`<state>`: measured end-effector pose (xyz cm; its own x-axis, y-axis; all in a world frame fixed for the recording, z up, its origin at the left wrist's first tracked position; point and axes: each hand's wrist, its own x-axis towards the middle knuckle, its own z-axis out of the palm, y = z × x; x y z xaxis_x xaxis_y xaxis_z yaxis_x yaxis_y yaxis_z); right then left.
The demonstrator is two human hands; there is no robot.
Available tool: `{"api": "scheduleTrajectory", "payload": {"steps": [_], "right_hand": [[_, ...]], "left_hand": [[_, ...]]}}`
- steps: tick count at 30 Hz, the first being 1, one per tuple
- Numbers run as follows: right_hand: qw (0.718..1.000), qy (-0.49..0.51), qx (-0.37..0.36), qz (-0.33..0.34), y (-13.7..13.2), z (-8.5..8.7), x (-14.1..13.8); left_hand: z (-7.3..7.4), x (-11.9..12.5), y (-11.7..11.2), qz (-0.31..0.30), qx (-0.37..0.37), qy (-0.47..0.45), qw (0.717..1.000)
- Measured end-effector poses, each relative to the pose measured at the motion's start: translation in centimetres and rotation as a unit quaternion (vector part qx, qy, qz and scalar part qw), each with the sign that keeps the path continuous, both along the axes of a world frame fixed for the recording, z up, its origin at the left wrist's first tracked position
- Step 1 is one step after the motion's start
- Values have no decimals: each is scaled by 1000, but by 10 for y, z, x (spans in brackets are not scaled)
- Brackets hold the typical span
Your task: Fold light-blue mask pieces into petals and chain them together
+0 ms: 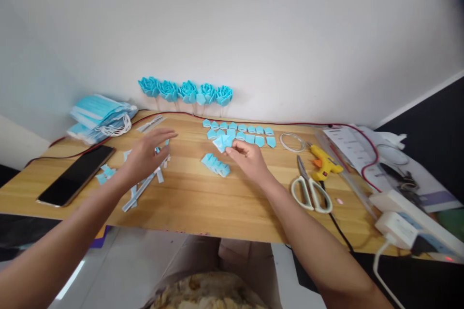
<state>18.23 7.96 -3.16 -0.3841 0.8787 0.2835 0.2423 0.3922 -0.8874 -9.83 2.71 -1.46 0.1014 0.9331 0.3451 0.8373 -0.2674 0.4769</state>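
Five blue roses (185,91) stand finished; loose petals (250,130) remain. Right hand (250,159) pinches a folded petal (222,143); left hand (147,154), fingers wide, hovers over strips (139,190).

A light-blue folded piece (222,143), apparently mask fabric, is pinched in the right fingers (236,147); pale cut strips (137,197) lie scattered flat.

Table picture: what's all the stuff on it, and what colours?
table: one, light wood, under everything
roses: five, blue, against the wall
masks: one pile, blue, back left
phone: one, black, left
petal rows: two, blue, back middle
petal stack: one, blue, centre
strips: several, white-blue, left of centre
scissors: one, white handles, right
glue gun: one, yellow, right
left hand: open, above strips
right hand: fingers pinch a blue petal
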Motion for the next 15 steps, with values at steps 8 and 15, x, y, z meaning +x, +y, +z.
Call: {"api": "scheduleTrajectory", "payload": {"steps": [8,15], "right_hand": [[998,29,-20,56,-4,4,0],[995,22,-39,91,-2,9,6]], "left_hand": [[4,89,5,-80,-185,-328,923],[-2,96,16,-54,-172,-401,898]]}}
